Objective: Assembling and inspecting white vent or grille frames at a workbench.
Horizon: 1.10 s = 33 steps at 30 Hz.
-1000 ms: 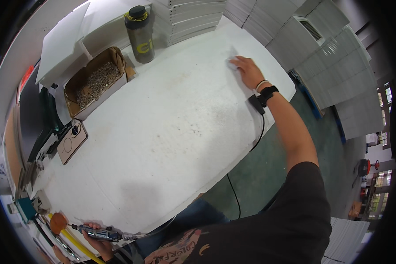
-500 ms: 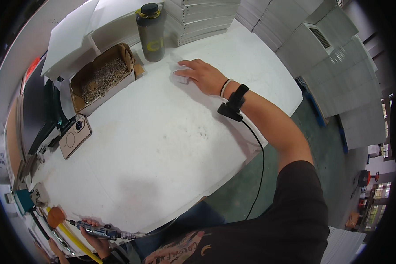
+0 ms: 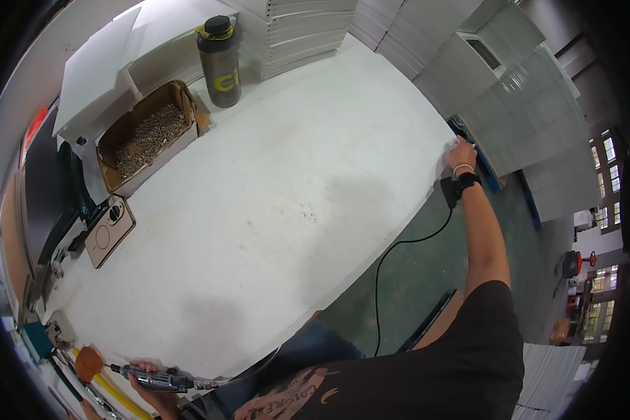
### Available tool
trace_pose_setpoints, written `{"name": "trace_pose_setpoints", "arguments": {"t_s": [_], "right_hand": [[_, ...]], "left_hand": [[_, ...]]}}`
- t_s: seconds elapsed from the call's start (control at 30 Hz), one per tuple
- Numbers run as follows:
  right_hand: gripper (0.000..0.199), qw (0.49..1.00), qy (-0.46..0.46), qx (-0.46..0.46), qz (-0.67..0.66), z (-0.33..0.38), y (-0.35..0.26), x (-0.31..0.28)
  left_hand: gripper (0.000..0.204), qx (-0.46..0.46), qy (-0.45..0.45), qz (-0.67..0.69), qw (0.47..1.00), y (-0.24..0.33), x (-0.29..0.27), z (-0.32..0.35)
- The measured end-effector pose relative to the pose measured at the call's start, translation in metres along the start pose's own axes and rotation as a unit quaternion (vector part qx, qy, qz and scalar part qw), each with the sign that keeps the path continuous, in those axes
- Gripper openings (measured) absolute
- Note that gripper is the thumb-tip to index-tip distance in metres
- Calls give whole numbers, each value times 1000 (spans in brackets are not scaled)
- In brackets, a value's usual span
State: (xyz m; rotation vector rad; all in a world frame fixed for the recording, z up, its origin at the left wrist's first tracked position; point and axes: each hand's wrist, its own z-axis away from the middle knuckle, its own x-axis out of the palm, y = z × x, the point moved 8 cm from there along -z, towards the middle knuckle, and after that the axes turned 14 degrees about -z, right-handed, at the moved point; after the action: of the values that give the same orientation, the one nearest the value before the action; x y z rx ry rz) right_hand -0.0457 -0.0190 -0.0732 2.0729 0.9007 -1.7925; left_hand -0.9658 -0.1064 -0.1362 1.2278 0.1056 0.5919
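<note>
At the lower left, my left hand (image 3: 154,397) is wrapped round a slim grey-blue power screwdriver (image 3: 162,379) with a hose at its rear end. The tool lies level, its bit pointing left at a round orange head (image 3: 89,363). My right arm is stretched out to the right. At the far right edge of the white table (image 3: 287,259), my right hand (image 3: 462,154) has its fingers curled in; a whitish bit shows by them, too small to name. A black strap with a small box and cable is on the right wrist.
An open carton of small metal screws (image 3: 150,140), a dark bottle (image 3: 220,66) and a phone (image 3: 110,231) stand or lie along the table's left and far side. White panel stacks (image 3: 308,31) rise behind. A yellow handle (image 3: 122,399) lies lower left, near part of another hand.
My right hand has moved from beside the bottle to the table's right edge, and its fingers have curled in. The clear scrap under it is gone from that spot. The left hand keeps its hold.
</note>
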Motion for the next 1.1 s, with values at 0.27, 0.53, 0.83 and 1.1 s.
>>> {"name": "trace_pose_setpoints", "arguments": {"t_s": [0.27, 0.53, 0.83, 1.1], "right_hand": [[43, 814, -175, -477, -282, 251, -174, -45], [29, 984, 28, -174, -7, 133, 52, -29], [35, 799, -188, -217, -528, 332, -121, -70], [42, 623, -328, -185, -686, 415, -206, -81]], "left_hand": [[28, 6, -62, 25, 998, -1, 10, -2], [29, -10, -90, 8, 996, 2, 28, -6], [33, -50, -59, 138, 987, 1, 55, 4], [30, 5, -147, 26, 989, 19, 162, 19]]}}
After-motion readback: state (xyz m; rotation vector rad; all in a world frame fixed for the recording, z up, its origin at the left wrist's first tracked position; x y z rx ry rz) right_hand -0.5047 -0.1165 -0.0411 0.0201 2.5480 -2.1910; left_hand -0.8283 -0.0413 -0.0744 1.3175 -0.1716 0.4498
